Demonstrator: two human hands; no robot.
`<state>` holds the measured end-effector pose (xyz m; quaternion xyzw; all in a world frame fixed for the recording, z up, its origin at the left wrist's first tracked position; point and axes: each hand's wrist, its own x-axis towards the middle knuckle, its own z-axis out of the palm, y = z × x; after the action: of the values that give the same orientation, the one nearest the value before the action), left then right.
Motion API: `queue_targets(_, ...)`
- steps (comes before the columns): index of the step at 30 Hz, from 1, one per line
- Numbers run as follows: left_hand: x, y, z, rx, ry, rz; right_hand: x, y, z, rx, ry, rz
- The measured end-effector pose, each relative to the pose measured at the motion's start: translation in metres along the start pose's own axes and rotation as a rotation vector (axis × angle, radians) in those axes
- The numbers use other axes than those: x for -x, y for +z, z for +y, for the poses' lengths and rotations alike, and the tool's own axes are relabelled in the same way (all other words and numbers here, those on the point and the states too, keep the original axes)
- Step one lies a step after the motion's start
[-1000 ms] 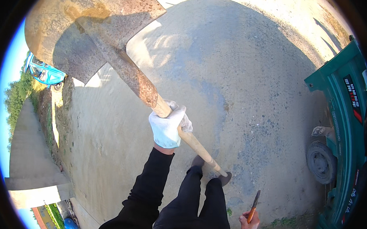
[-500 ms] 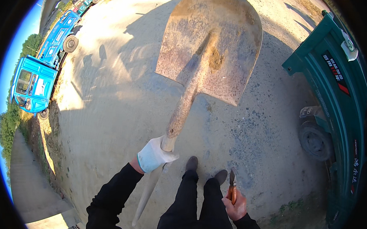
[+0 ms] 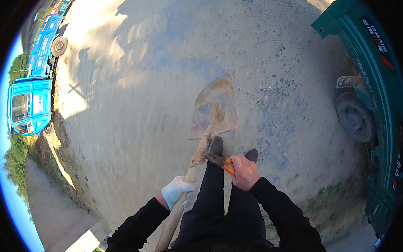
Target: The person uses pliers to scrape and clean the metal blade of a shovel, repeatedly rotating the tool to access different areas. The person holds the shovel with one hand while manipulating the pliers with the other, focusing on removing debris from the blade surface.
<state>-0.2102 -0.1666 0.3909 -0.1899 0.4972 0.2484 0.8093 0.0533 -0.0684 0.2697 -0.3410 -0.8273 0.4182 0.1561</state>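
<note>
A shovel (image 3: 215,111) with a worn, rusty round-tipped blade points away from me, its wooden handle slanting down to the lower left. My left hand (image 3: 178,192), in a white work glove, is wrapped round that handle below the metal socket. My bare right hand (image 3: 245,173) grips pliers (image 3: 227,164) by their orange handles. The dark head of the pliers overlaps the right side of the socket; whether they touch, I cannot tell. The blade is just beyond my shoes (image 3: 216,146).
On the right stands a green truck bed (image 3: 367,83) with a dark wheel (image 3: 355,117). A blue three-wheeled truck (image 3: 33,98) is parked at the far left, beside a verge with trees (image 3: 17,164). Rough, gravelly ground (image 3: 134,137) lies between the vehicles.
The shovel blade has dropped from close in front of me to lower, near my feet. My right hand has brought the pliers up and left to the shovel's socket. The view has shifted slightly.
</note>
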Motion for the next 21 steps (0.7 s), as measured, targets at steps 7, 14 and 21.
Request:
queue_targets(7,-0.008,-0.002,0.004,0.048,0.005,0.002,-0.01,0.025,0.011,-0.092,0.202,-0.034)
queue_targets(14,-0.01,-0.002,0.01,0.042,0.009,0.024,-0.028,0.028,0.026,0.003,0.25,0.013)
queue_targets(21,-0.016,-0.006,0.011,0.125,0.024,-0.028,-0.045,0.027,0.036,-0.024,0.452,-0.052)
